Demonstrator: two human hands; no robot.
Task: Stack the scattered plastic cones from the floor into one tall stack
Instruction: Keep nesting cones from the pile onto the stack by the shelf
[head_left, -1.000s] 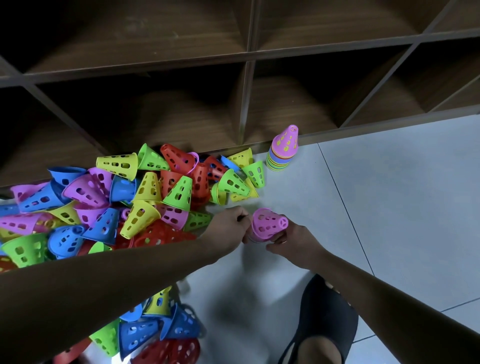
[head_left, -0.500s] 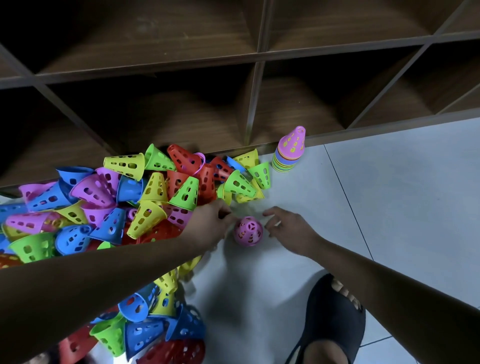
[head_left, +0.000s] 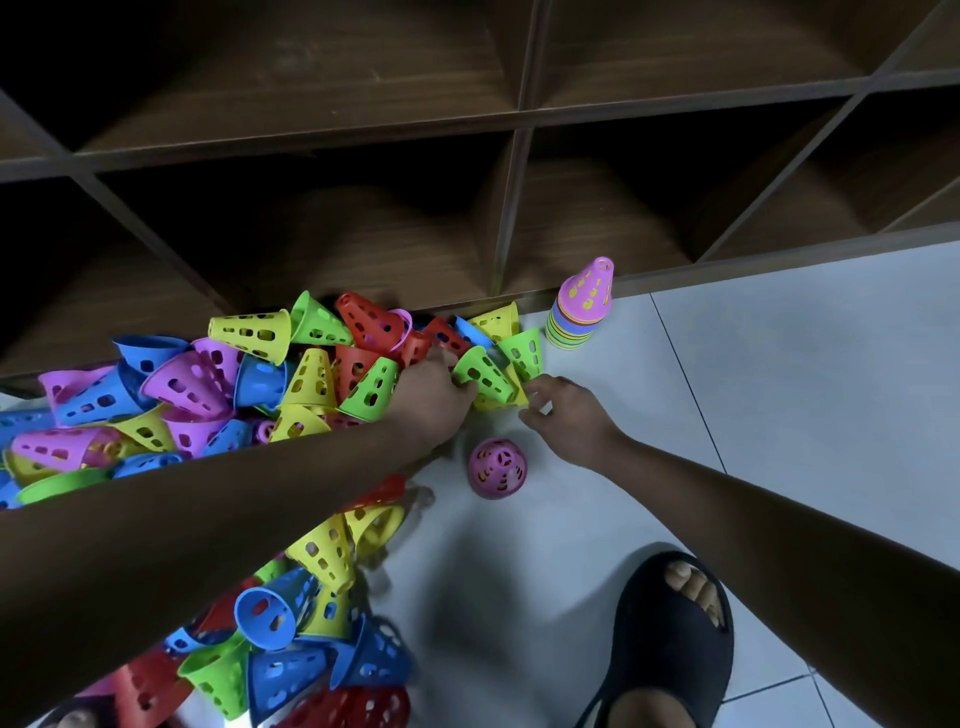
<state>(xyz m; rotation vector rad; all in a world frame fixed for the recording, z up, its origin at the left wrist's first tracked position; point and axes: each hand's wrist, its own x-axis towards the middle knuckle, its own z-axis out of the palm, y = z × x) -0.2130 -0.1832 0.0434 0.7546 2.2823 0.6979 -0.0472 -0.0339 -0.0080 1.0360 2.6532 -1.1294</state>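
A heap of perforated plastic cones (head_left: 218, 384) in yellow, green, blue, pink and red lies on the floor along the shelf's foot. A short stack (head_left: 579, 312) topped by a pink cone stands upright at the heap's right end. A single pink cone (head_left: 497, 467) stands on the tile, point up, free of both hands. My left hand (head_left: 431, 397) reaches across the heap and its fingers curl on the wide end of a lying green cone (head_left: 485, 376). My right hand (head_left: 569, 418) is just right of that cone, fingers spread, fingertips at the yellow cone (head_left: 493, 404) beneath it.
A dark wooden cubby shelf (head_left: 514, 208) runs along the back at floor level. More loose cones (head_left: 311, 623) lie near my left side at the bottom. My foot in a black slipper (head_left: 670, 639) rests on the light tile floor (head_left: 779, 415) at the lower right.
Both hands let go of the pink cone, which now stands alone on the tile. They moved up to the heap's right end, the left taking hold of a green cone.
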